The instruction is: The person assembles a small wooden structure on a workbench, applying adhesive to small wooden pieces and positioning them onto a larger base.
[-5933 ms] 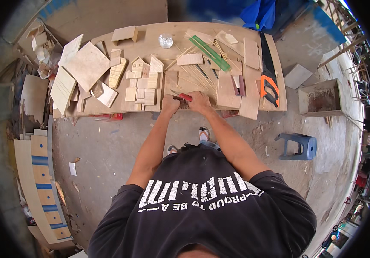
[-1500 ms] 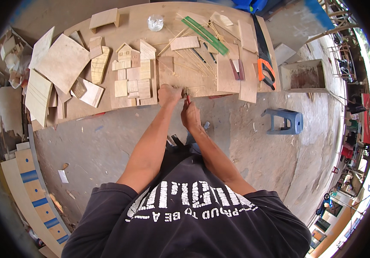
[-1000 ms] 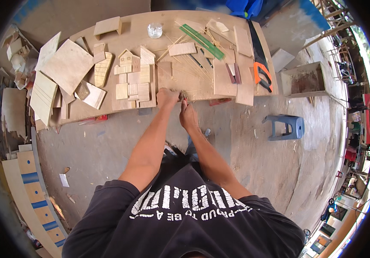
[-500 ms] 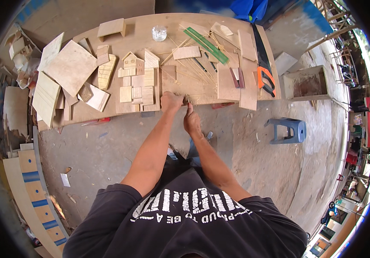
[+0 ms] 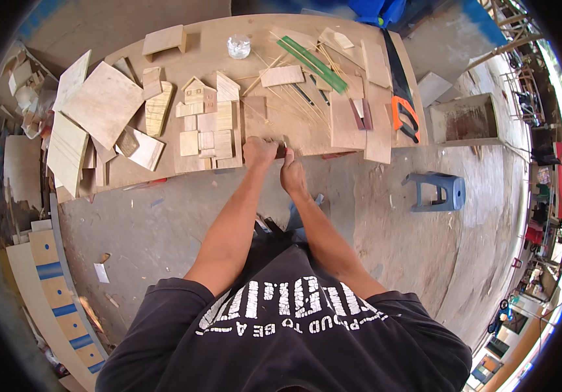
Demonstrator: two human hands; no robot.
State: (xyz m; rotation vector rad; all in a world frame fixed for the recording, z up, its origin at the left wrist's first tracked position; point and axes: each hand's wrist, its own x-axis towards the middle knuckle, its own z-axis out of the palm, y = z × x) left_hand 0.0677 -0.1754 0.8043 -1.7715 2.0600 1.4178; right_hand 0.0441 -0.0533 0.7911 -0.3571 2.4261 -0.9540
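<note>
At the table's front edge, my left hand [image 5: 260, 152] is closed, knuckles up. My right hand [image 5: 292, 172] meets it from the right, thumb raised and fingers curled. Between them shows a small dark brown piece [image 5: 281, 150], too small to name; I cannot tell which hand grips it. Just left of my left hand lies an arrangement of small wooden blocks [image 5: 207, 122], with a house-shaped block [image 5: 198, 89] at its top. Beyond my hands are thin wooden sticks [image 5: 297, 110], a flat wooden piece [image 5: 282, 76] and a green ruler [image 5: 312, 64].
A handsaw with an orange handle [image 5: 405, 119] lies at the table's right end, near flat boards [image 5: 377, 144]. Wooden offcuts [image 5: 103, 104] are heaped at left. A clear container [image 5: 238, 46] stands at the back. On the floor at right are a blue stool [image 5: 452, 193] and a box [image 5: 465, 120].
My hands stay together at the table edge. The right thumb has tilted toward the left hand, and the dark piece between them shows more plainly. The view has shifted slightly.
</note>
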